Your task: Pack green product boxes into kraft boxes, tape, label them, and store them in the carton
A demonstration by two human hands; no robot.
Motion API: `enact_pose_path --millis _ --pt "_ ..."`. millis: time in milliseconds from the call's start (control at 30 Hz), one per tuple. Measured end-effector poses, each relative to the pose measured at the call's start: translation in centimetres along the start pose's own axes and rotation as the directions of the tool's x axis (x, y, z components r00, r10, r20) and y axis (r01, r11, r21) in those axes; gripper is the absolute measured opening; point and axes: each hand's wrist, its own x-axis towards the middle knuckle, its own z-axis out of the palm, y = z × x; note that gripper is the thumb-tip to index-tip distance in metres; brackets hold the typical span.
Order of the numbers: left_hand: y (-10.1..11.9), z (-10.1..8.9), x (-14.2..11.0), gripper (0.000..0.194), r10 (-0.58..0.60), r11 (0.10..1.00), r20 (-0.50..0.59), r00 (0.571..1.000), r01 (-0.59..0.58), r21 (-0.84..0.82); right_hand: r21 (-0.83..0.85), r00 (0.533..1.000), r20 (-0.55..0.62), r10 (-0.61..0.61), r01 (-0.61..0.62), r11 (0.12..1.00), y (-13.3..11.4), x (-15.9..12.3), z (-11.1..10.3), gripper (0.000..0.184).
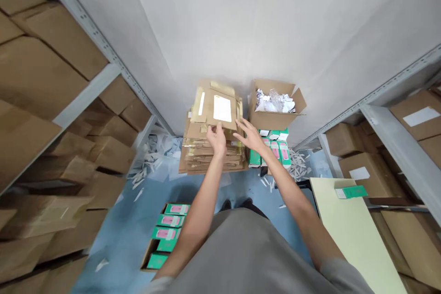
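A stack of flattened cardboard boxes (215,158) rises from the floor in front of me, against the wall. The top flattened cardboard box (206,115) carries a large white label and strips of brown tape. My left hand (217,138) pinches its front edge, thumb on top. At the right front corner of the same box, my right hand (251,134) has its fingers spread; whether the fingertips touch the cardboard I cannot tell. Just right of the stack stands an open carton (272,120) filled with crumpled white paper and clear plastic.
Green boxes (284,152) with pink pictures sit beneath the open carton. More lie in a low carton (144,257) at front left. A pale table (351,229) at right bears one green box (356,191). Shelves of cartons line both sides; paper scraps (139,177) litter the blue floor.
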Motion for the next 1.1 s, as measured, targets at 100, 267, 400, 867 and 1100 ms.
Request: enact_pose_path --millis 100,267,400,867,1100 --pt "1.1 0.6 -2.4 0.050 0.079 0.997 0.073 0.994 -0.079 -0.004 -0.092 0.965 -0.262 -0.032 0.008 0.996 -0.7 -4.2 -5.3 0.063" --pt "0.9 6.0 -6.7 0.055 0.089 0.996 0.496 0.864 -0.088 -0.025 -0.214 0.688 -0.723 0.059 -0.304 0.928 1.4 -15.3 -17.9 0.077" --pt "-2.1 12.6 -11.7 0.054 0.035 0.999 0.767 0.641 -0.047 -0.007 -0.116 0.449 -0.882 0.142 -0.500 0.858 3.5 -27.2 -24.9 0.082" --pt "-18.9 30.3 -46.7 0.022 -0.309 0.937 0.928 -0.207 -0.231 0.260 0.574 -0.268 -0.773 0.575 -0.680 0.456 6.2 -67.5 -18.1 0.052" --pt "-25.0 32.1 -59.8 0.025 -0.432 0.902 0.827 -0.361 -0.192 0.387 0.780 -0.507 -0.599 0.620 -0.546 0.307 9.0 -76.4 -13.7 0.053"
